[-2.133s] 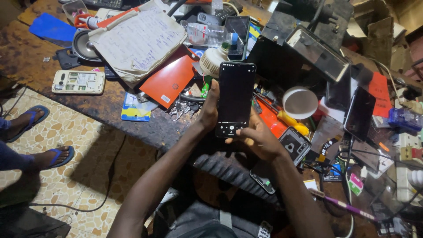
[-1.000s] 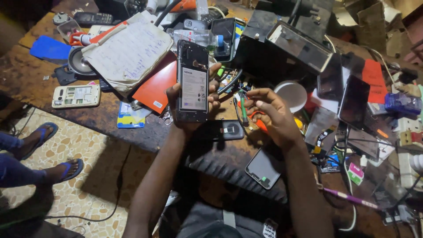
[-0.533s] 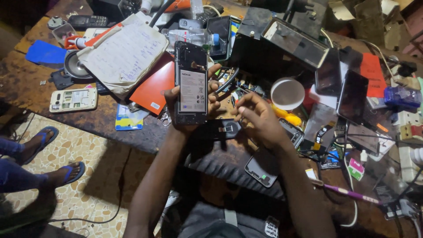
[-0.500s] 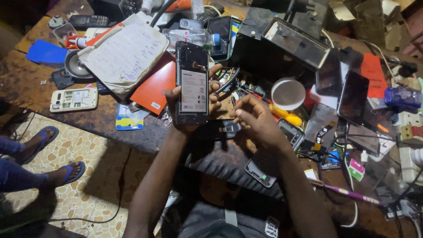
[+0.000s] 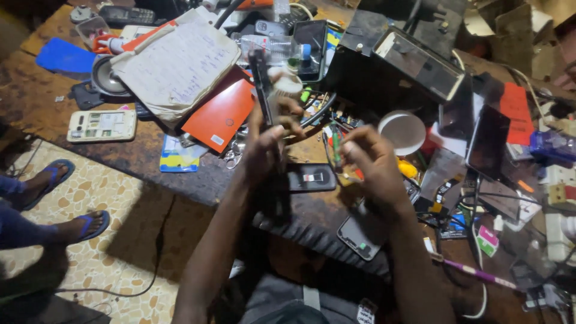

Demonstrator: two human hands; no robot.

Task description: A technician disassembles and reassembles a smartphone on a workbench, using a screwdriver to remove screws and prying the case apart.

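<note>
A: What's under you?
B: You've got a dark, worn wooden bench [image 5: 114, 159], cluttered edge to edge. Left of it, your floor [image 5: 114, 240] is beige pebble-pattern tile.
A: Light?
B: Dim, warm; your bench throws a shadow [image 5: 144, 228] on the floor.

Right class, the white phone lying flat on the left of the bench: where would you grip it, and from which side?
Grip the white phone across its two long edges, coming straight down from above. It lies flat, back up, its long axis running left to right, with bare bench along both long sides. The dark holder sits close behind, so keep fingers low and narrow there.
</note>
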